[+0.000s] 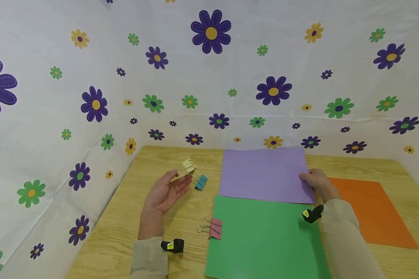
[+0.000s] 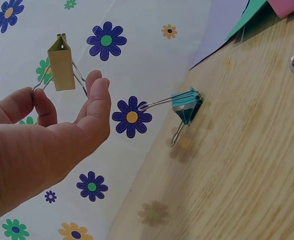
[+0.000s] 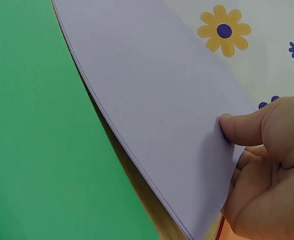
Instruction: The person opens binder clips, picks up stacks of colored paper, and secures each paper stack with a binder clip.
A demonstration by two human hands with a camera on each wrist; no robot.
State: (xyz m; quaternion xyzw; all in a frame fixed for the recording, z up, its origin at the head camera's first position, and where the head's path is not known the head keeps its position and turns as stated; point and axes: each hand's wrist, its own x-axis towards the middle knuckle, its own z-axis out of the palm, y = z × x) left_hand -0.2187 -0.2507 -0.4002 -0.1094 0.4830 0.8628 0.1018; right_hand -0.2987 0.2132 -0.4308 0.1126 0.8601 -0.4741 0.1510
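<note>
Between the thumb and fingers of my left hand [image 1: 163,193] is a yellow binder clip [image 1: 188,166], pinched by its wire handles and held above the table. In the left wrist view the clip [image 2: 62,67] has its handles spread apart. A blue binder clip [image 1: 201,182] lies on the table just right of that hand. My right hand [image 1: 319,183] pinches the right edge of the purple paper [image 1: 262,174], thumb on top and fingers beneath. The right wrist view shows the purple paper [image 3: 152,100] as several stacked sheets, its near corner raised slightly off the table.
Green paper [image 1: 265,236] lies in front of the purple sheets, with a pink binder clip [image 1: 215,228] on its left edge. Orange paper [image 1: 373,213] lies at the right. A flower-patterned white cloth [image 1: 181,77] rises behind and left of the wooden table [image 1: 108,248].
</note>
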